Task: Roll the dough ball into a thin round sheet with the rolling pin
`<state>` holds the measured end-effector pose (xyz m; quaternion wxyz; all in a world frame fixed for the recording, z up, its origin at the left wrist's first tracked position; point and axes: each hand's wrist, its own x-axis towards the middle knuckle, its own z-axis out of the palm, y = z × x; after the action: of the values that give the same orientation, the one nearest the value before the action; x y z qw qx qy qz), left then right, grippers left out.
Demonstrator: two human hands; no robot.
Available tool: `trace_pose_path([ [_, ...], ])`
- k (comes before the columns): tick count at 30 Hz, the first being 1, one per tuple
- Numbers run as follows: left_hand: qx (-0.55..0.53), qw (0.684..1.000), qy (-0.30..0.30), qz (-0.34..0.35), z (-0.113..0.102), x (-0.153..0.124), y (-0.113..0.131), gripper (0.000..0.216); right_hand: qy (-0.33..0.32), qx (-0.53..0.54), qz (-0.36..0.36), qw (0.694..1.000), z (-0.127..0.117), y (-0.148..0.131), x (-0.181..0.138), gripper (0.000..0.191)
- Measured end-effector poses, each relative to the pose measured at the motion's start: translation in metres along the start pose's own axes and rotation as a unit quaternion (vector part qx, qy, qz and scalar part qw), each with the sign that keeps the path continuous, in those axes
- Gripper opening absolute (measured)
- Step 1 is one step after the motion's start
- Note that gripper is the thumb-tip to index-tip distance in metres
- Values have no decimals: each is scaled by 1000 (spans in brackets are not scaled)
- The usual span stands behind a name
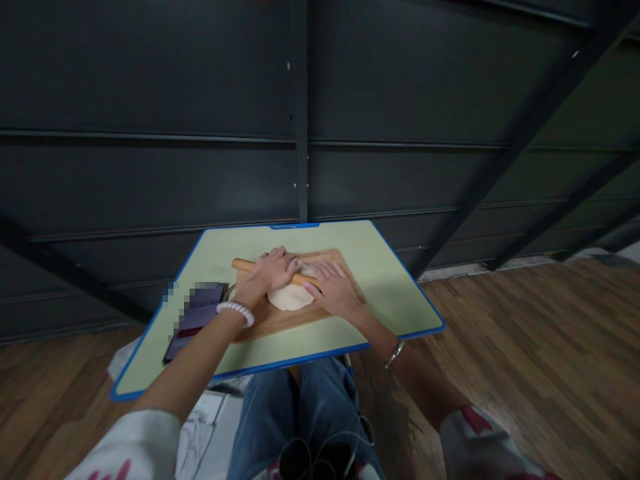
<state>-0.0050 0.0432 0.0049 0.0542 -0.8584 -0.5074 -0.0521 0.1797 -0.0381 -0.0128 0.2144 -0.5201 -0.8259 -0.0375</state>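
A wooden rolling pin (243,265) lies across a pale lump of dough (289,298) on a wooden board (280,321). My left hand (267,272) rests on the pin's left part, its fingers curled over it. My right hand (334,288) presses flat on the pin's right part, fingers stretched out and together. Both hands sit directly above the dough. A white beaded bracelet (236,311) circles my left wrist and a thin bracelet (395,353) my right wrist.
The board lies on a small light-green table with a blue rim (400,293). A dark phone-like object (197,320), partly blurred out, sits at the table's left. A dark panelled wall (150,133) stands behind. Wooden floor (525,347) spreads to the right. My jeans-clad legs (300,407) are under the table.
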Motion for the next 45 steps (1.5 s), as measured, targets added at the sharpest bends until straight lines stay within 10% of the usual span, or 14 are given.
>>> trace_pose_path([
  [45, -32, 990, -59, -126, -6, 53, 10, 55, -118, -100, -80, 985, 17, 87, 99, 41],
])
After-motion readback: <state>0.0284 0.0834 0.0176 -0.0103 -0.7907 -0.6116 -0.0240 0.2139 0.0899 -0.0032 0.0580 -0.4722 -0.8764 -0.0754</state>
